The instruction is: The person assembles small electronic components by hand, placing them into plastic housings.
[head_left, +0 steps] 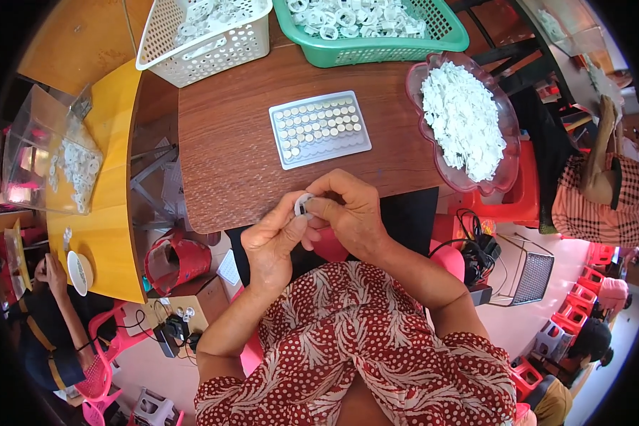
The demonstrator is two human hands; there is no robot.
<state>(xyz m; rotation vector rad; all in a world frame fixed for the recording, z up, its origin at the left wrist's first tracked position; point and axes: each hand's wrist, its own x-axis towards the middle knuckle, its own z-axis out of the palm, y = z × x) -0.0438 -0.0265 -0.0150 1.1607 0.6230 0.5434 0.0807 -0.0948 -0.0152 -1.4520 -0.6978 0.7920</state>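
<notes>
In front of my body, just off the near edge of the table, my two hands meet over one small part. My left hand (271, 248) is closed, pinching a small round white plastic piece (302, 202) with a dark spot in it. The thumb and fingers of my right hand (353, 216) press on the same piece from the other side. Fingers cover much of it. Beyond my hands lies a pale plastic tray (326, 156) with rows of small round silvery discs; its near row is mostly without discs.
A white basket (224, 53) and a green basket (376, 53) of clear plastic parts stand at the back. A pink scalloped bowl (444, 160) of white pieces sits right. Left, a yellow table (117, 241) holds a clear bin (39, 167); co-workers sit on both sides.
</notes>
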